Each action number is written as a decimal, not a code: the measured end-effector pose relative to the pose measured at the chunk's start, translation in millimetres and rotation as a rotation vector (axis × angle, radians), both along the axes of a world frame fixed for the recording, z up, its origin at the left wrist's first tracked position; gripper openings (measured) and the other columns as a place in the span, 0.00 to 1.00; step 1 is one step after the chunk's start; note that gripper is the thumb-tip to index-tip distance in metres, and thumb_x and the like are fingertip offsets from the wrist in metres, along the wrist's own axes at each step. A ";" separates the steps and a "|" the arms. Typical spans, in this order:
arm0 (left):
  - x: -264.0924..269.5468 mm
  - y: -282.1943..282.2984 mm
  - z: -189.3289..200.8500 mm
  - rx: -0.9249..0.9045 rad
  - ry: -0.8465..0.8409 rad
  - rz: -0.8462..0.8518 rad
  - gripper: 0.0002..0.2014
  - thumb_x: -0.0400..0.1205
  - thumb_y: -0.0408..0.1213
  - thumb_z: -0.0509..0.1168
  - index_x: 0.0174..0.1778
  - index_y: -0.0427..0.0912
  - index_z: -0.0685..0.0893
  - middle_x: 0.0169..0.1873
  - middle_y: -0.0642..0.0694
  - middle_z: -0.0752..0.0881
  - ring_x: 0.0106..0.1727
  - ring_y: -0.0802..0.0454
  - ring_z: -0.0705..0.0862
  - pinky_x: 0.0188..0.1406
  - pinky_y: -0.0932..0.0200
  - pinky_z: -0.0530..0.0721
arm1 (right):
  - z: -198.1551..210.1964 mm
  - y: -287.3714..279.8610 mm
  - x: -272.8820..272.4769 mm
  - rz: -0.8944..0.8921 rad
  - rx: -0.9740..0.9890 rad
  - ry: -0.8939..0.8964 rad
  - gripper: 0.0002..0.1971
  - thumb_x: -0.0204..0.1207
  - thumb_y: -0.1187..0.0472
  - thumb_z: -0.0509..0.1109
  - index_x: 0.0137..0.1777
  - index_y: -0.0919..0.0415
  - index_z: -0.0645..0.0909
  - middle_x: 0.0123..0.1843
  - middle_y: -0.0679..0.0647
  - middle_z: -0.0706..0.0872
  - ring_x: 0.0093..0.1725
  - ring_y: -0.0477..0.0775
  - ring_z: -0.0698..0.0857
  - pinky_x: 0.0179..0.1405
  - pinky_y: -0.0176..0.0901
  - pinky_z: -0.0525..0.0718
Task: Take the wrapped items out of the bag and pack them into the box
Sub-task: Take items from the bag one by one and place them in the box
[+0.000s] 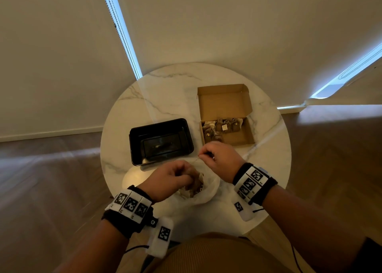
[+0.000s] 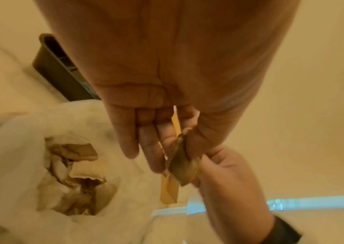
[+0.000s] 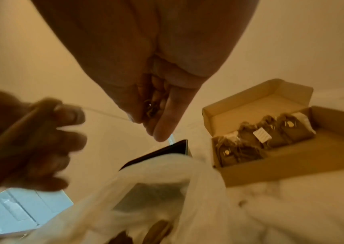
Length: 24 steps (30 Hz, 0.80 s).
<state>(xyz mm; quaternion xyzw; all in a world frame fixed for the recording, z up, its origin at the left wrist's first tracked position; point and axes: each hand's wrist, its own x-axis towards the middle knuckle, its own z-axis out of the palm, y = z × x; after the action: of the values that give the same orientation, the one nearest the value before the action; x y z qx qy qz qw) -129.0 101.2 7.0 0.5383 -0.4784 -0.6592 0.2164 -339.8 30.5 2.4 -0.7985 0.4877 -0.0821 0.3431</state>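
Observation:
Over the white plastic bag (image 1: 209,192), my left hand (image 1: 175,177) grips a brown wrapped item (image 2: 182,166) with a gold tag (image 2: 170,189). My right hand (image 1: 208,155), just right of it, pinches a thin string (image 3: 104,112) that runs across to the left hand (image 3: 41,140). Something small and brown sits between the right hand's (image 3: 152,122) curled fingers. More wrapped items (image 2: 72,173) lie in the bag's (image 2: 16,148) open mouth. Behind the right hand the cardboard box (image 1: 237,138) stands open, with several wrapped items (image 1: 223,125) along its far side.
A black plastic tray (image 1: 159,123) sits left of the box on the round marble table (image 1: 175,90). The box lid (image 1: 223,103) lies open towards the far side. The bag (image 3: 166,173) lies at the table's near edge, close to my body.

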 end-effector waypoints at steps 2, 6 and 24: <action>2.6 -3.2 -0.2 -0.019 0.041 0.168 0.07 0.83 0.27 0.71 0.54 0.40 0.90 0.49 0.41 0.94 0.52 0.43 0.92 0.57 0.49 0.92 | -6.3 9.6 4.0 0.007 0.037 -0.003 0.05 0.85 0.54 0.69 0.53 0.50 0.87 0.44 0.38 0.81 0.44 0.37 0.78 0.48 0.34 0.76; 4.5 -10.2 -5.7 -0.028 0.080 0.421 0.06 0.83 0.30 0.73 0.54 0.41 0.92 0.50 0.40 0.94 0.53 0.43 0.91 0.57 0.48 0.90 | -4.5 29.5 11.5 0.032 0.068 -0.024 0.07 0.85 0.54 0.69 0.54 0.51 0.88 0.47 0.45 0.87 0.45 0.42 0.80 0.48 0.33 0.77; -1.7 1.6 -14.7 -0.251 -0.250 0.381 0.10 0.78 0.39 0.79 0.50 0.53 0.86 0.42 0.53 0.92 0.43 0.61 0.91 0.45 0.61 0.92 | 20.0 26.4 27.3 -0.338 0.557 -0.543 0.07 0.79 0.71 0.75 0.55 0.66 0.85 0.41 0.63 0.93 0.40 0.61 0.94 0.36 0.43 0.91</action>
<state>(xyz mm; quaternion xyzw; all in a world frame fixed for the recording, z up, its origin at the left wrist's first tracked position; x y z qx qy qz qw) -130.7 102.9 -7.7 0.6649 -0.4697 -0.4701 0.3410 -312.5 56.9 22.4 -0.5337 0.5073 -0.2096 0.6433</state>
